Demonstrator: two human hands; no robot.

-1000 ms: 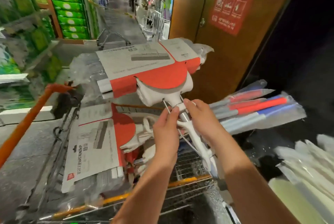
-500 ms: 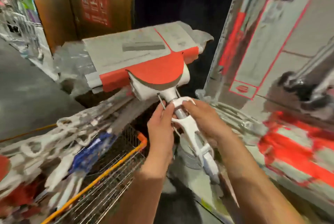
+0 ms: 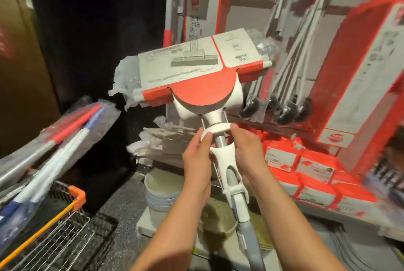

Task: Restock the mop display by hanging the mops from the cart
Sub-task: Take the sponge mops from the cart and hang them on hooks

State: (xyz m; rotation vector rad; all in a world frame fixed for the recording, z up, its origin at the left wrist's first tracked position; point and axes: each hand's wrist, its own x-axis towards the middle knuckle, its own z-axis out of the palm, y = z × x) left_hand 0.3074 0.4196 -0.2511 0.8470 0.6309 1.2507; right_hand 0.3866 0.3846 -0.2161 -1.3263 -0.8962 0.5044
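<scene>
The step in hand is the carry to the wall: one mop is out of the cart and faces the display, not yet hung. The left hand [image 3: 196, 159] has its fingers and thumb curled round the white plastic wringer frame just under the mop head. The right hand [image 3: 248, 152] grips the same frame from the other side, so the two hands nearly meet around the neck.

The white squeeze mop with the red-and-grey cardboard sleeve [image 3: 196, 69] stands head-up above the hands, its grey handle running down between the forearms and out of view. Beyond the hands hang the long-handled packaged mops on the wall display [image 3: 293, 63]. To the left of the left hand, more plastic-wrapped red and blue handled mops [image 3: 65, 130] lean over the orange-rimmed wire cart [image 3: 54, 224].

Next, I judge, the mop must be raised and its hanging point matched to a free hook. Neither that hook nor the mop's hanging hole can be made out, so the hands may need to regrip or upend it first.
</scene>
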